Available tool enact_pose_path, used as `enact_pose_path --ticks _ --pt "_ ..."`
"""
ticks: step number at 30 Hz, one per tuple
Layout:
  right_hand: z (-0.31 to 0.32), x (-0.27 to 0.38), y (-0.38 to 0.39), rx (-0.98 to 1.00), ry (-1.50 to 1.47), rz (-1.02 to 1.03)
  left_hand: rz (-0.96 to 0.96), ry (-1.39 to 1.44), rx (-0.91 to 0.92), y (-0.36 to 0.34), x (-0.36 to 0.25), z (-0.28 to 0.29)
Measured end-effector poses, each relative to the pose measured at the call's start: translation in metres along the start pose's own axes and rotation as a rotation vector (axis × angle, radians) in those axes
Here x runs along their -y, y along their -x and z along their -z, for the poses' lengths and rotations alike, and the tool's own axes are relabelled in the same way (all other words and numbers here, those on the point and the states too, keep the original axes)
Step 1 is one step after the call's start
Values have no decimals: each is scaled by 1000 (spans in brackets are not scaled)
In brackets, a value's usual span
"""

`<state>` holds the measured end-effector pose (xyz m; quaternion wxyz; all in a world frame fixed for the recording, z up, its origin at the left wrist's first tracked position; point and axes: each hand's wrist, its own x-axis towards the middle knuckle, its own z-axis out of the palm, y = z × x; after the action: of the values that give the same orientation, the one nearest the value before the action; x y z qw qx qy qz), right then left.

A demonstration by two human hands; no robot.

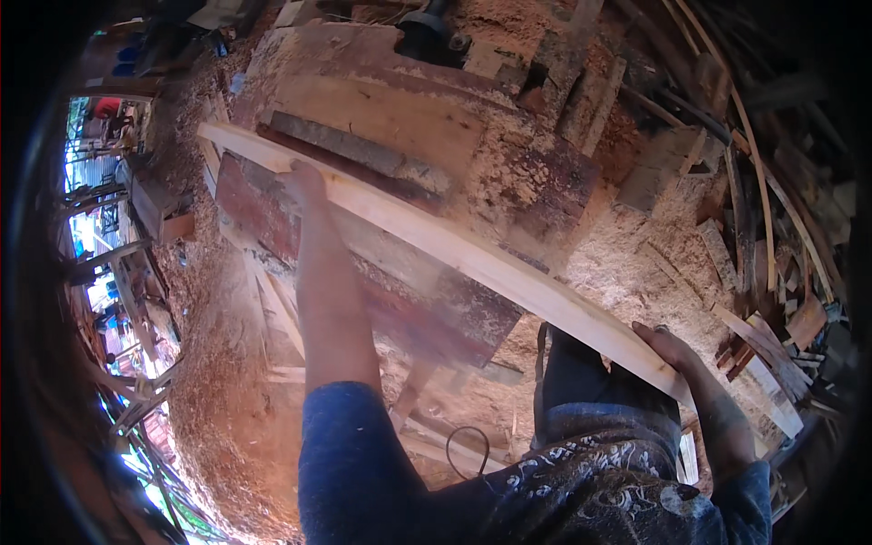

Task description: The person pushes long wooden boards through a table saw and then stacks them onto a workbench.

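Note:
A long, pale wooden plank [463, 250] slants across a reddish worktable [436, 313], from the far left down to the near right. My left hand [307, 186], its arm stretched out, grips the plank towards the far end, with fingers over its edge. Close to my right hip, my right hand [668, 347] is wrapped round the near end, which sticks out past the tabletop. Some of the fingers of both hands are hidden by the wood. Just beyond the plank, a grey-brown wooden strip [354, 150] lies roughly parallel to it on the table.
Sawdust [627, 263] covers the ground and part of the tabletop. A dark, motor-like object [427, 32] sits at the far edge. Wood offcuts [772, 363] pile up on the right, with long thin strips [745, 154] behind. A cardboard box [163, 204] stands at the left.

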<state>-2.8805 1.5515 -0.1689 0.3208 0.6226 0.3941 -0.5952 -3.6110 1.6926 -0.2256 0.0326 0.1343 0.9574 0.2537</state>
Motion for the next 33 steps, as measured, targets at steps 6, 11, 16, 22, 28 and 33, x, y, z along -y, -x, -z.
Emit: enact_pose_path --ticks 6,11,16,22,28,33 --pt "1 43 25 -34 70 -64 -3 131 68 -13 -11 7" --pt "-4 52 29 114 -171 -68 -219 -54 42 34 28 20" --pt "-4 21 14 4 -53 30 -240 -133 57 244 -25 34" --pt "-2 37 12 68 -8 25 -31 66 98 225 -7 33" --pt "-6 59 -6 93 70 94 13 81 96 201 -17 31" --pt "-15 57 -34 78 54 156 -119 -6 35 173 12 28"
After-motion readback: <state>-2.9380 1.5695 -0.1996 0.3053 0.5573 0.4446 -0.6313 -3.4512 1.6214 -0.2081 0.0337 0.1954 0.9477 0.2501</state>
